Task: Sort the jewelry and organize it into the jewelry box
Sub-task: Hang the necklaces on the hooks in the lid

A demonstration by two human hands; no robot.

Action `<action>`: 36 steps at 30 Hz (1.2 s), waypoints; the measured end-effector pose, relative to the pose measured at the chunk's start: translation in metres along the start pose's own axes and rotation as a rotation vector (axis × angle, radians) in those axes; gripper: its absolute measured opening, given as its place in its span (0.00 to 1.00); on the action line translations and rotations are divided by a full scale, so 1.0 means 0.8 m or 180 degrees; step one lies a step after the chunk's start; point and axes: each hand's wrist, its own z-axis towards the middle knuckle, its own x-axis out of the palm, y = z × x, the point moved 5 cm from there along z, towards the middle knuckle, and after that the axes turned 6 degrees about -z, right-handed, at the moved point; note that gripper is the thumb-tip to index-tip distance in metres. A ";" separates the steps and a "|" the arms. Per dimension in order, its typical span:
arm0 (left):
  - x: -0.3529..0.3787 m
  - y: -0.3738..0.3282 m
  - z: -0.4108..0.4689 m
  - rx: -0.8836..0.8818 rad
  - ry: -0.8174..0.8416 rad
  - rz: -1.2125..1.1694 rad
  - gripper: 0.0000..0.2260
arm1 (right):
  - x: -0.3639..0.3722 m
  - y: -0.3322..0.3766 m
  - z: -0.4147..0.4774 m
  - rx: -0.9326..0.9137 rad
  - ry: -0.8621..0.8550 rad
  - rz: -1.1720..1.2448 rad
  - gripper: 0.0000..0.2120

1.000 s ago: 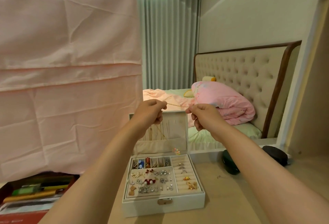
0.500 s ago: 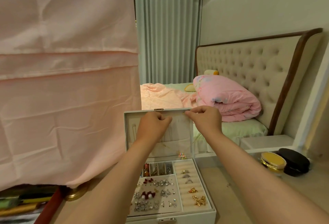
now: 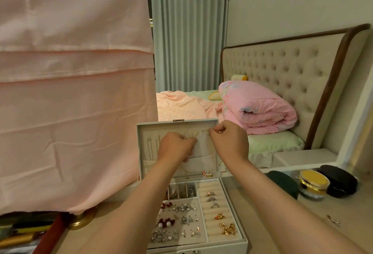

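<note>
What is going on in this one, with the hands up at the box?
A person is sorting jewelry at a table. The left hand and right hand each pinch one end of a thin gold chain, holding it stretched across the raised lid of the open jewelry box, seemingly to hang it there. In the tray below, earrings and rings already sit in their sections. A small metal piece lies loose on the table.

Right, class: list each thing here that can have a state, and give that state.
White rectangular jewelry box: lid open, standing upright.
Thin gold chain necklace: stretched between both hands.
Left hand: pinching the chain.
Right hand: pinching the chain.
Gold-lidded glass jar: lid on.
</note>
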 end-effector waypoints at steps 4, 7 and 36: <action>0.003 0.006 -0.004 -0.0054 0.0211 0.0021 0.17 | -0.001 -0.007 -0.011 -0.0182 0.0391 -0.0226 0.08; 0.003 0.010 -0.008 -0.0181 0.0296 -0.0161 0.16 | 0.009 -0.009 -0.019 -0.0190 0.0836 -0.0313 0.08; 0.008 0.008 -0.039 0.1137 0.0659 0.2197 0.15 | -0.016 0.056 0.024 0.0075 0.1561 0.0710 0.08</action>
